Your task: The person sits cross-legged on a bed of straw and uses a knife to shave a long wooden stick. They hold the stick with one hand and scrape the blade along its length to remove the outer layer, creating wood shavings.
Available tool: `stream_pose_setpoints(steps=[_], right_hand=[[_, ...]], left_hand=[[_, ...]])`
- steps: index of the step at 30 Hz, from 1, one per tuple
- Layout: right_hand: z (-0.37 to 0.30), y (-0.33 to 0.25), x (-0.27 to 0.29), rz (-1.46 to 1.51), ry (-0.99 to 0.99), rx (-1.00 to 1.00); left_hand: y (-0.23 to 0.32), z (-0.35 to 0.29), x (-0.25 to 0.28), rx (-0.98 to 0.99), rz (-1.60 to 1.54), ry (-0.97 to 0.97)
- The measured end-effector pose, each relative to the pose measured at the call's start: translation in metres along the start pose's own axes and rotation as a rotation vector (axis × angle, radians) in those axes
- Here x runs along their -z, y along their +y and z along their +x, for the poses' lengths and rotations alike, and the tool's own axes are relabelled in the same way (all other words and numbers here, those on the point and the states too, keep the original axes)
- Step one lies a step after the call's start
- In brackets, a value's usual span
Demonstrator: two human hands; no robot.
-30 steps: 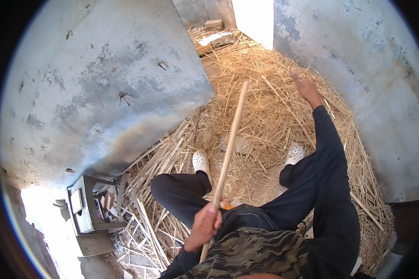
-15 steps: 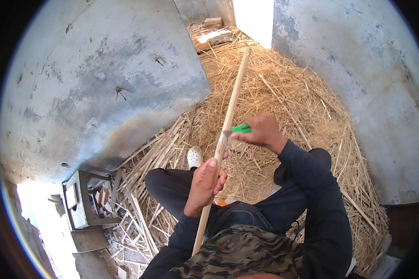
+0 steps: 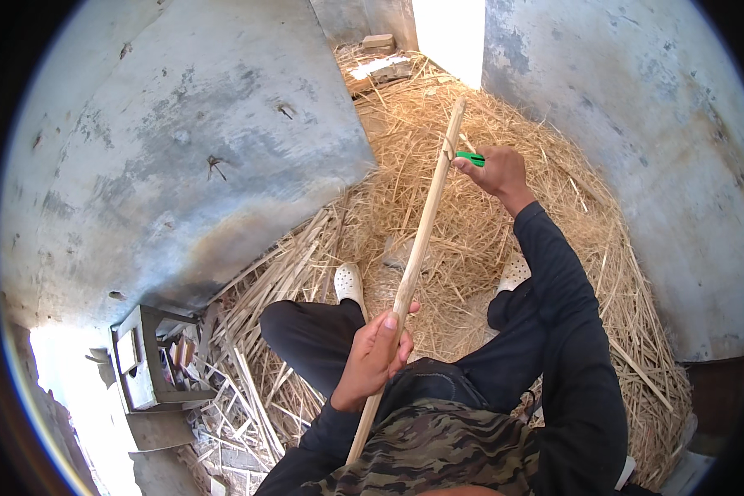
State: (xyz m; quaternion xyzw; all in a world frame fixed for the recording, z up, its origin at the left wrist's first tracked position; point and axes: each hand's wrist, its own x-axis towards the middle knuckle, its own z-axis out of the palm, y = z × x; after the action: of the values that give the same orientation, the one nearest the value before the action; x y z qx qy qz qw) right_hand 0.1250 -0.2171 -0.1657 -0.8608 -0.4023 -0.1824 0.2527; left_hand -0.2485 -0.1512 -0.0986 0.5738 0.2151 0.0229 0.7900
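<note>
My left hand point(image 3: 376, 357) grips the lower part of a long pale wooden stick point(image 3: 422, 240) that slants up and away from my lap toward the straw. My right hand point(image 3: 498, 170) is stretched out near the stick's far end and holds a small tool with a green handle point(image 3: 471, 157) against the wood. The tool's working end is hidden behind the stick. I am seated, with dark trousers and white shoes point(image 3: 349, 281) on the straw.
Dry straw point(image 3: 570, 248) covers the ground ahead and to the right. Grey stained walls point(image 3: 182, 140) close in on the left and right point(image 3: 636, 124). A small metal box with odds and ends point(image 3: 145, 368) stands at lower left. Bricks point(image 3: 378, 41) lie by a bright opening far ahead.
My right hand, with the green-handled tool, has slid further up the stick toward its far end. A second ago it was stretched out with nothing in it. My left hand shifted up the stick.
</note>
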Motion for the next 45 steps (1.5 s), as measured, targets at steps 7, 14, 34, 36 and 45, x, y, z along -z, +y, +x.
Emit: stream_pose_setpoints(steps=[7,14,34,36,45], right_hand=[[0.034,0.116,-0.004,0.025,-0.091,-0.522],[0.002,0.128,0.015,0.026,-0.183,-0.553],[-0.050,-0.069,0.023,0.253,-0.042,0.332],[-0.047,-0.074,0.028,0.213,-0.035,0.364],[-0.049,-0.078,0.014,0.263,-0.168,0.269]], left_hand=[[-0.007,-0.067,-0.018,0.180,0.025,-0.280],[-0.014,-0.013,0.022,0.025,-0.092,-0.003],[0.001,0.091,0.001,0.122,-0.873,-0.194],[0.001,0.087,0.003,0.121,-0.885,-0.181],[-0.002,0.077,0.006,0.099,-0.834,-0.125]])
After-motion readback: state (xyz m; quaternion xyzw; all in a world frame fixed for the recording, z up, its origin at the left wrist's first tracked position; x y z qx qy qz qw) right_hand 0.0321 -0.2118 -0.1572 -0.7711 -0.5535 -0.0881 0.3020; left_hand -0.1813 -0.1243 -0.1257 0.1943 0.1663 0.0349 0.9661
